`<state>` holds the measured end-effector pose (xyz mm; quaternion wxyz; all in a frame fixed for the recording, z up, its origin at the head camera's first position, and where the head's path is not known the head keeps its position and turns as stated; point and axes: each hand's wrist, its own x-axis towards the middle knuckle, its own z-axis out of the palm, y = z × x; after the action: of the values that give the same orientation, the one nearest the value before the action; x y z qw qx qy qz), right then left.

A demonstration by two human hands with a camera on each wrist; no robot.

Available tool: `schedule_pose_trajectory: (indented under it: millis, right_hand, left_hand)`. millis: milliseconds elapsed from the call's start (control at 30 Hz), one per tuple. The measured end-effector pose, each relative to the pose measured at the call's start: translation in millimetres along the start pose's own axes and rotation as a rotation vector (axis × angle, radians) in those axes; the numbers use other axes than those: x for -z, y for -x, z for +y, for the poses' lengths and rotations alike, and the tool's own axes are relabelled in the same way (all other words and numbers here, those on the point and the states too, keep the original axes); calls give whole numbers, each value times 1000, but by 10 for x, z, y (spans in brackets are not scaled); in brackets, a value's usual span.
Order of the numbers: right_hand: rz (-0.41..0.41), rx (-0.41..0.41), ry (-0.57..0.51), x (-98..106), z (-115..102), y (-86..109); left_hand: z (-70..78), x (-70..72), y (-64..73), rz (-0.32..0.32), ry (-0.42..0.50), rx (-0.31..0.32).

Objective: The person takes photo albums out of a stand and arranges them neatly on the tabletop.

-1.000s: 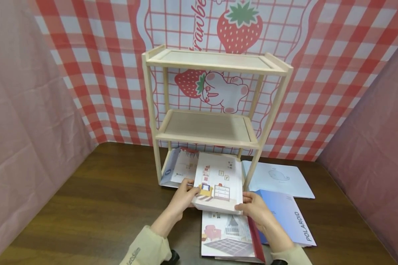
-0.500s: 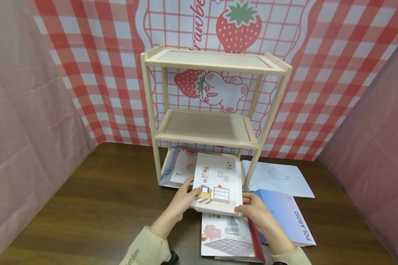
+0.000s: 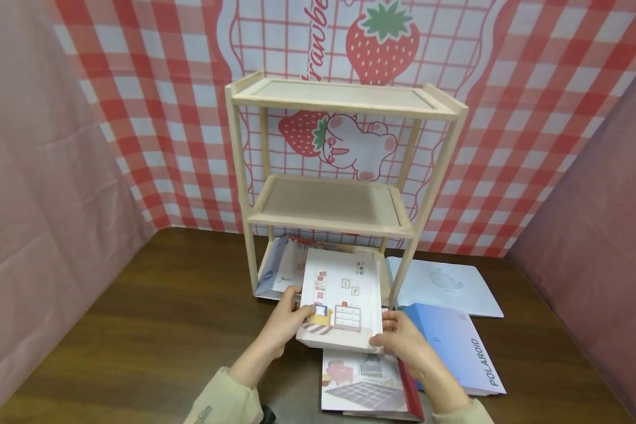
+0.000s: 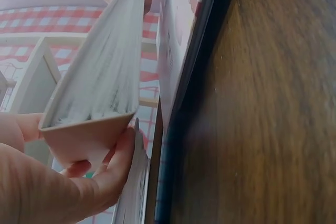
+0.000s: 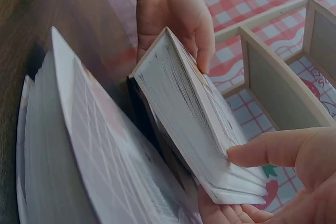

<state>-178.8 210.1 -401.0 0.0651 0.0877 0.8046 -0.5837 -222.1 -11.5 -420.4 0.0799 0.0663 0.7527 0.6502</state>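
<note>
Both hands hold a thick white photo album [image 3: 339, 297] with a drawn chair and drawers on its cover. It tilts in front of the bottom shelf. My left hand [image 3: 275, 324] grips its left edge, thumb on the cover; the left wrist view shows those fingers around the spine [image 4: 86, 137]. At the lower right corner my right hand [image 3: 405, 341] pinches it, with the thumb on top and fingers beneath in the right wrist view. Below lies another album [image 3: 363, 386] with a pink armchair cover and a red spine. A grey-spined album [image 3: 283, 268] lies on the shelf's left side.
The wooden rack [image 3: 331, 227] has three levels and stands against a red checked cloth [image 3: 180, 141]. Right of it lie a pale blue whale album [image 3: 445, 285] and a blue POLAROID album [image 3: 456, 353]. Pink cloth [image 3: 47, 176] hangs at both sides of the brown table [image 3: 138, 330].
The held album has moved toward me and slightly left, away from the bottom shelf, with both hands on it. More bare shelf shows at its right. The other albums have stayed put.
</note>
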Motion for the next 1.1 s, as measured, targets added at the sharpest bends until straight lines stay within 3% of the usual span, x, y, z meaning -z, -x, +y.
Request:
schedule_pose_trajectory:
  millis: [267, 500, 833, 1100]
  right_hand:
    - [-9, 0, -12, -34, -16, 51]
    - [-26, 11, 0, -52, -36, 94]
    - [-77, 25, 28, -83, -31, 117]
    - [-96, 67, -69, -105, -22, 120]
  left_hand:
    - [-17, 35, 22, 63, -18, -26]
    - [4, 84, 70, 38, -45, -9]
    - [3, 175, 169, -3, 39, 6]
    - [9, 244, 215, 1, 77, 13]
